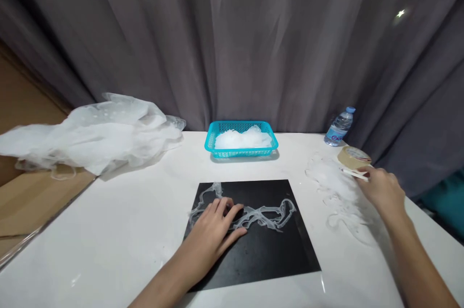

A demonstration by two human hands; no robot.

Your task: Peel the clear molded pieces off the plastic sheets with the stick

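My left hand point(216, 221) rests on a black board point(253, 255), thumb apart from the fingers. It lies across a tangled, translucent white strip of sheer material point(266, 216), whose ends show on both sides of the hand; part of it is hidden beneath. To the right, my right hand point(384, 191) is closed on a slim white tool point(355, 174), its kind unclear. The tool is held above a loose pile of sheer white scraps point(333, 180), close to a roll of clear tape point(354, 157).
A turquoise basket point(241, 153) containing white material stands at the back. A water bottle point(340, 127) is at the back right. A large heap of sheer white fabric point(105, 136) lies at left, partly over a cardboard box point(39, 197). Grey curtains point(246, 47) hang behind the white table.
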